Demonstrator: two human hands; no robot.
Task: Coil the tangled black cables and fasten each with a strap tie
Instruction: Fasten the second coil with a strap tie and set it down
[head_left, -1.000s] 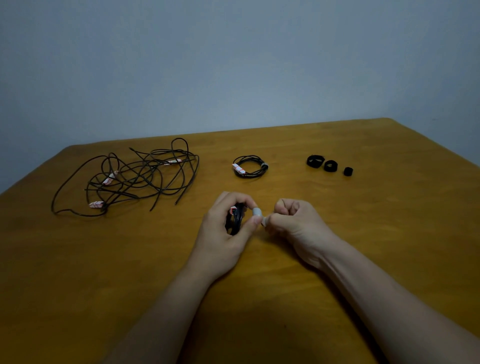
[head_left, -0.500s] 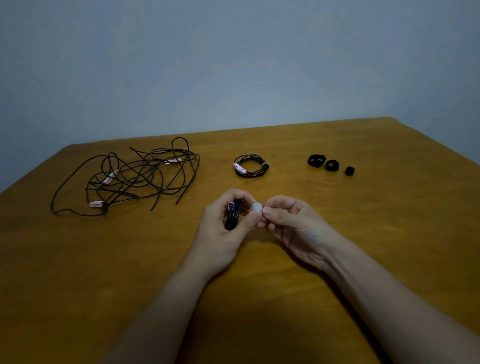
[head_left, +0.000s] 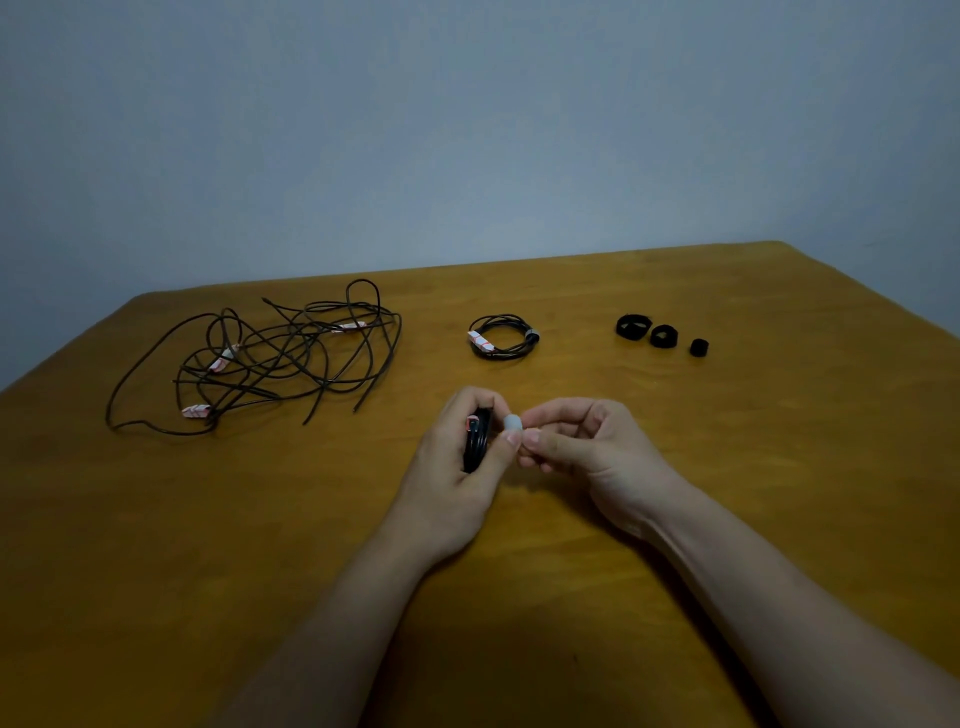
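Note:
My left hand (head_left: 457, 467) grips a small coiled black cable (head_left: 476, 440) upright, just above the middle of the wooden table (head_left: 727, 467). A pale grey strap tie (head_left: 511, 422) sticks out beside the coil at my left thumb tip. My right hand (head_left: 587, 447) pinches that strap tie with thumb and fingertips, touching my left thumb. A tangle of black cables (head_left: 270, 358) with red-and-white tags lies at the far left. One coiled and tied cable (head_left: 501, 338) lies beyond my hands.
Three rolled black strap ties (head_left: 660, 335) sit in a row at the far right of the table. A plain grey wall stands behind the table's far edge.
My right hand has opened from a tighter fist and moved in against my left thumb, with its fingertips now on the strap tie. The coil stays in my left hand.

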